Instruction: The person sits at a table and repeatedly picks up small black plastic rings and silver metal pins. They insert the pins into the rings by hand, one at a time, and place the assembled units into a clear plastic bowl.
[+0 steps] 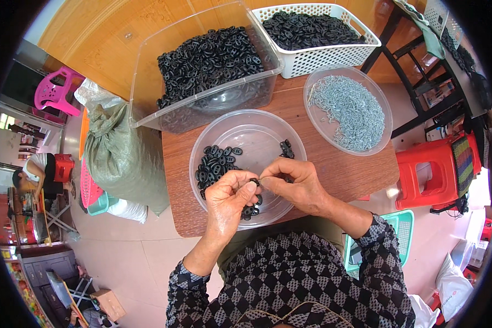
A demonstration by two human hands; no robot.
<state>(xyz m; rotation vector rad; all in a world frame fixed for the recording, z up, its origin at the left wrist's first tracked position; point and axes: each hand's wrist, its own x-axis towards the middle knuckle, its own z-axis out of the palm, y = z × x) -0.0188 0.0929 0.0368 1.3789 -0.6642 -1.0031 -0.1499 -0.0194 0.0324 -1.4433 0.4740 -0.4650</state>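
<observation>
My left hand (228,197) is closed, thumb against fingertips, around a small black oval plastic piece (255,181). My right hand (299,186) meets it there, thumb and forefinger pinched at the piece's edge; whatever lies between those fingertips is too small to make out. Both hands are above a round clear plastic bowl (251,134). Inside it, a heap of black two-holed pieces (216,164) lies at the left, with a few more at the right partly hidden by my right hand. To the right, a shallow clear bowl (388,112) contains many small silvery screws (351,112).
Behind the bowl stand a large clear bin (202,112) and a white perforated basket (328,61), both filled with black pieces. A tied green sack (128,156) stands left of the brown table (180,202). Right are a red stool (421,172) and a green basket (403,235). Another person (35,172) sits far left.
</observation>
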